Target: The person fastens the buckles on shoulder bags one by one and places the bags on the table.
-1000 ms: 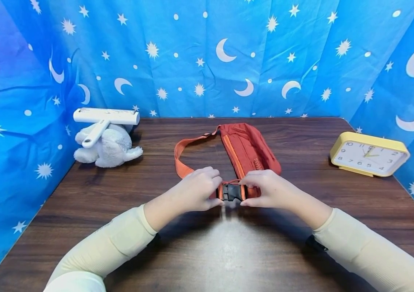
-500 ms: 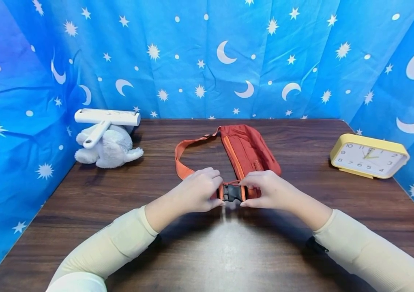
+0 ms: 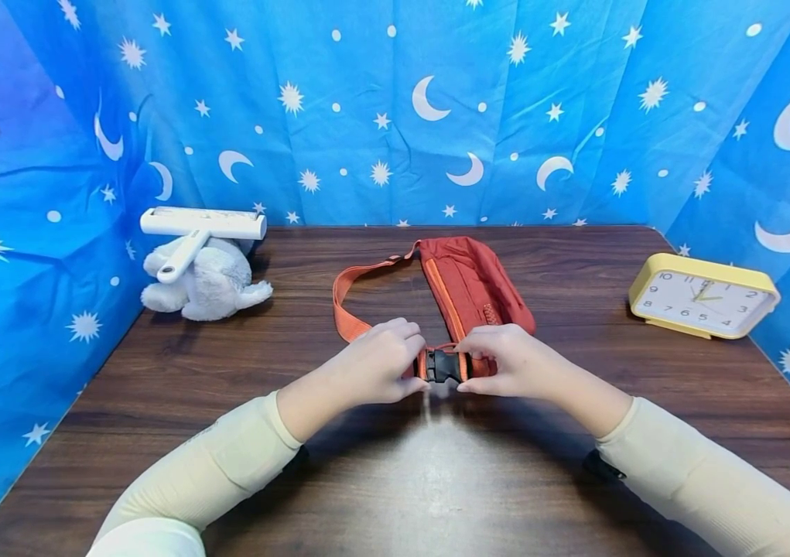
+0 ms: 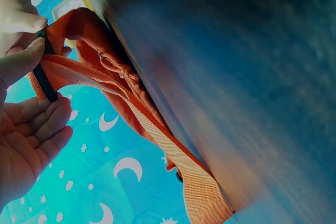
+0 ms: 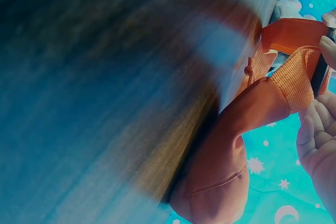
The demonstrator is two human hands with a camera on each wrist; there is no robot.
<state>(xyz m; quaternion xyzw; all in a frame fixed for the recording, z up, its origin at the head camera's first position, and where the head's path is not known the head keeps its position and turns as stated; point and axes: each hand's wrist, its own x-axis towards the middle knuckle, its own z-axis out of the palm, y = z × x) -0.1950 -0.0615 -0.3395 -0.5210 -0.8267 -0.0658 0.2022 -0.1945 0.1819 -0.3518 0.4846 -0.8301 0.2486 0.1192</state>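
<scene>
A red waist bag [image 3: 474, 282] with an orange zip lies on the table, its orange strap [image 3: 346, 298] looping out to the left. At the bag's near end is a black buckle [image 3: 443, 367], its two halves joined. The left hand [image 3: 384, 363] pinches the buckle's left end between thumb and fingers, and the right hand [image 3: 506, 362] pinches its right end. In the left wrist view the left hand [image 4: 31, 135] holds the black buckle part [image 4: 46, 83] where the strap threads through. The right wrist view shows the right hand [image 5: 320, 145] at the other end.
At the back left lies a grey plush toy [image 3: 217, 282] with a white lint roller [image 3: 203, 223] resting on it. A yellow clock [image 3: 704, 295] stands at the right. Behind the dark wooden table [image 3: 436, 480] hangs a blue curtain [image 3: 367, 77].
</scene>
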